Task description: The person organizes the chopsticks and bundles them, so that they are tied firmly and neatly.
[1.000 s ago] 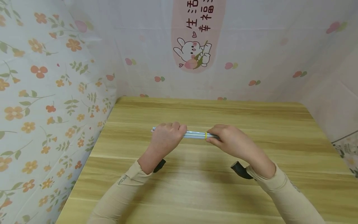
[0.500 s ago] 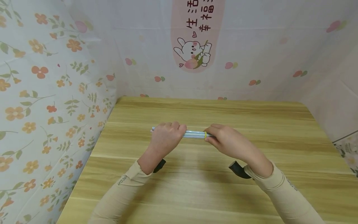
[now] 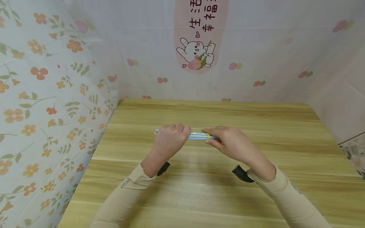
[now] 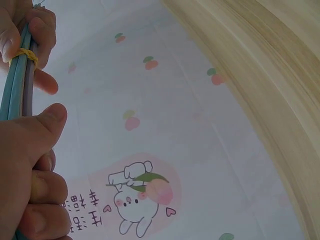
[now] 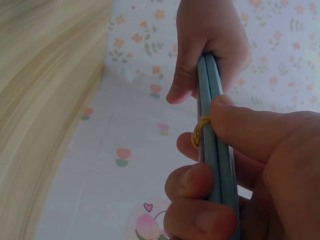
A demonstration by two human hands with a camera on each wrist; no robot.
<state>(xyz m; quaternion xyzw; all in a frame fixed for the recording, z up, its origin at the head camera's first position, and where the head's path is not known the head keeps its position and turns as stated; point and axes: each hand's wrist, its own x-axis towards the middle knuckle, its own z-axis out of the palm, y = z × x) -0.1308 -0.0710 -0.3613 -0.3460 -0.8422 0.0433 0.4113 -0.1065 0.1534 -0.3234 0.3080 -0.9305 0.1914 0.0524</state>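
Note:
A bundle of slim, pale blue sticks (image 3: 196, 136) is held level above the table. My left hand (image 3: 171, 139) grips its left part in a fist, with the stick ends poking out beyond. A yellow rubber band (image 5: 201, 131) circles the bundle toward its right end. My right hand (image 3: 235, 144) holds that end between thumb and fingers; in the right wrist view the thumb (image 5: 255, 127) lies against the sticks beside the band. One finger reaches leftward past the band in the head view. The right tips are mostly hidden by the right hand.
Below the hands spreads a wood-grain table (image 3: 196, 196). A printed cloth (image 3: 137, 41) hangs behind it, and a floral cloth (image 3: 57, 95) hangs on the left. Dark curved pieces (image 3: 242, 174) stick out by both wrists.
My right hand has shifted slightly left along the bundle, and its index finger now extends past the band. The rubber band sits a little further left. My left hand keeps its place.

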